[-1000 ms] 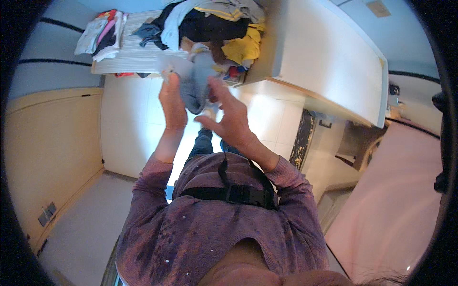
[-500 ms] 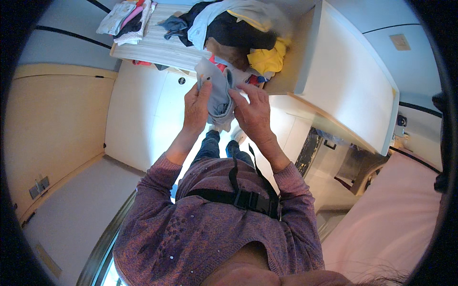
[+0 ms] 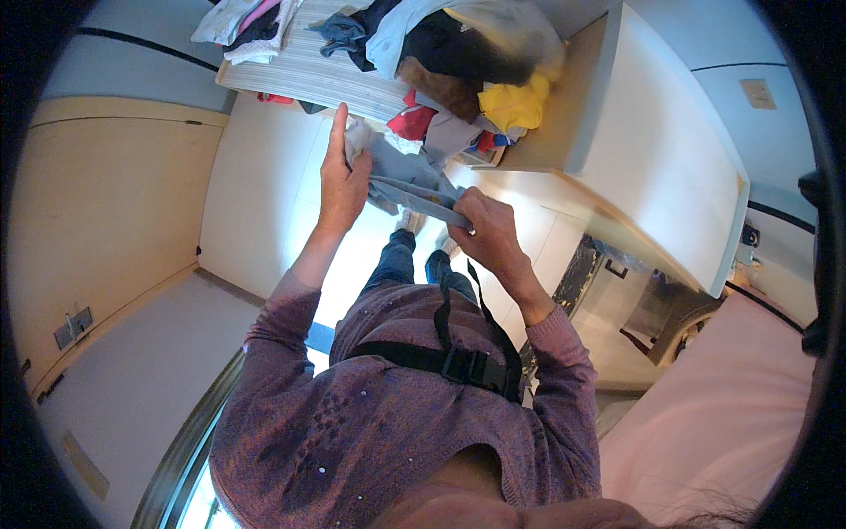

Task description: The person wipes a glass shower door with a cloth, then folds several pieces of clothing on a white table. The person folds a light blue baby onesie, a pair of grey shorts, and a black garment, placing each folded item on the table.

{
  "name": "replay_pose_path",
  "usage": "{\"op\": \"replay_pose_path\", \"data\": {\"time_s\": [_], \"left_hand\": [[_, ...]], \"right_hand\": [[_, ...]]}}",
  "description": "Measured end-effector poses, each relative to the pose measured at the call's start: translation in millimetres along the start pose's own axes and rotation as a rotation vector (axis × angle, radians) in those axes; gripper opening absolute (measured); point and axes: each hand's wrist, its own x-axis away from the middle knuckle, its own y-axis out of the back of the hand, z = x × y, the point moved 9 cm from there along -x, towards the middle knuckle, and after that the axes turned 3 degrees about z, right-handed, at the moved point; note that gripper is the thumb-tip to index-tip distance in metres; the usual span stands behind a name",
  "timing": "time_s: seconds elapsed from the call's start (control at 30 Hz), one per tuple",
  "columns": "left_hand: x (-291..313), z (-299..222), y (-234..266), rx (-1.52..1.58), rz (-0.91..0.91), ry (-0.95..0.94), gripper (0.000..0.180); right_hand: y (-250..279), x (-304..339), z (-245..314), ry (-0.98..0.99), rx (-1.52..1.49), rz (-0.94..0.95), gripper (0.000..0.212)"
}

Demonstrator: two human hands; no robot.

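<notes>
A soft grey garment [image 3: 407,167] is stretched between my two hands, above my feet; its exact kind cannot be made out. My left hand [image 3: 344,187] grips one end, its index finger pointing up and the other fingers bent around the cloth. At the opposite end, my right hand [image 3: 493,231] is closed around the edge. A long folded edge runs between them, sagging slightly. Just beyond lies a heap of clothes with a black garment [image 3: 467,53], a yellow garment [image 3: 515,104] and a red cloth [image 3: 411,122].
Folded clothes [image 3: 251,31] are stacked at the far left of a striped surface [image 3: 304,66]. A white cabinet [image 3: 661,150] stands to the right of the heap. There is a wooden door [image 3: 115,212] on the left and a pink-covered surface [image 3: 723,397] at the lower right.
My hands have moved apart, the left one outward and the right one lower and rightward. The grey garment, bunched before, is now spread sideways. My view has shifted slightly.
</notes>
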Motion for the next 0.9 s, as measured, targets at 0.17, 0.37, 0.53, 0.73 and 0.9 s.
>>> {"op": "replay_pose_path", "data": {"time_s": [0.17,0.37,0.53,0.73,0.9], "left_hand": [[14,10,-3,-0.307,0.155,-0.103,0.064],[41,32,-8,-0.239,0.391,-0.066,0.035],[87,65,-28,-0.298,0.815,0.218,0.023],[143,58,-51,-0.307,1.173,0.209,0.022],[139,18,-58,-0.333,1.141,-0.224,0.029]], "right_hand": [[1,11,13,0.052,-0.068,-0.016,0.028],[1,35,25,0.082,-0.024,0.085,0.029],[-2,67,23,0.0,-0.035,0.197,0.03],[4,118,22,-0.121,-0.029,0.253,0.026],[5,140,17,-0.247,-0.052,0.241,0.025]]}}
